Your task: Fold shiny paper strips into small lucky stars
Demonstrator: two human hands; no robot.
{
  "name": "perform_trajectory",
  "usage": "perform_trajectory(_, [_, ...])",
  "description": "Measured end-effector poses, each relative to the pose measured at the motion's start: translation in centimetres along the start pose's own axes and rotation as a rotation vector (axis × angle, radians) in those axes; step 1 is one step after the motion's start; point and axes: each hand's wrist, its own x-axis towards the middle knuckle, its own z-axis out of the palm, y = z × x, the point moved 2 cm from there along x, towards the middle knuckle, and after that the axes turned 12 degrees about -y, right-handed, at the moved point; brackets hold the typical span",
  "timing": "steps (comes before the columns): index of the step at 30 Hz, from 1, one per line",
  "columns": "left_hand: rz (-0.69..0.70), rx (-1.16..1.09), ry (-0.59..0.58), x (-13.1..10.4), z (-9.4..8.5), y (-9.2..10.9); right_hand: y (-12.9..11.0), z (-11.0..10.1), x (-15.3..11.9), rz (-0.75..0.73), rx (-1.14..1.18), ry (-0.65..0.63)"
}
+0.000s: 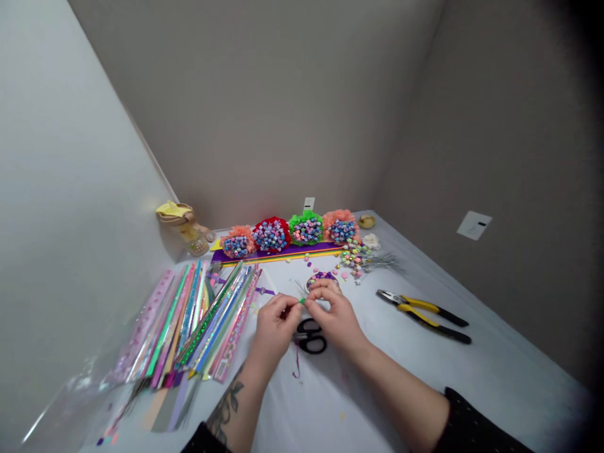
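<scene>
White tbl [377,390]: green pc [302,301] btwn L hand [279,322] & R hand [336,313] fingertips.

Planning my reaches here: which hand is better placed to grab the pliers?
Right, probably: the pliers lie nearer the right hand than the left hand. Both hands hold a small green piece, though.

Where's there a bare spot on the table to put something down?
The table looks bare between the right forearm and the pliers. It's crowded at left with shiny strips, and at the back with puffy flowers.
</scene>
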Motion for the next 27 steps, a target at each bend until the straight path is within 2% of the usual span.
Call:
perform_trajectory(6, [-0.019, -0.05, 0.004, 0.14, -0.14, 0.01, -0.15, 0.08, -0.03, 0.017, 0.139, -0.049])
perform_trajectory(12, [-0.064, -0.086, -0.017, 0.23, -0.19, -0.12, -0.57, -0.06, -0.15, -0.067, 0.111, -0.045])
perform_trajectory(16, [-0.117, -0.122, -0.048, 0.19, -0.12, -0.1, -0.45, -0.12, -0.04, -0.059, 0.109, -0.045])
perform_trajectory(20, [-0.149, -0.159, -0.03, 0.22, -0.23, 0.03, -0.16, -0.08, 0.14, -0.043, 0.115, -0.067])
perform_trajectory(23, [-0.184, -0.258, -0.023, 0.31, -0.19, -0.17, 0.01, -0.12, 0.29, -0.038, 0.166, -0.119])
perform_trajectory(27, [-0.307, -0.515, -0.113, 0.36, 0.35, -0.69, 0.05, -0.34, 0.47, -0.03, 0.221, -0.217])
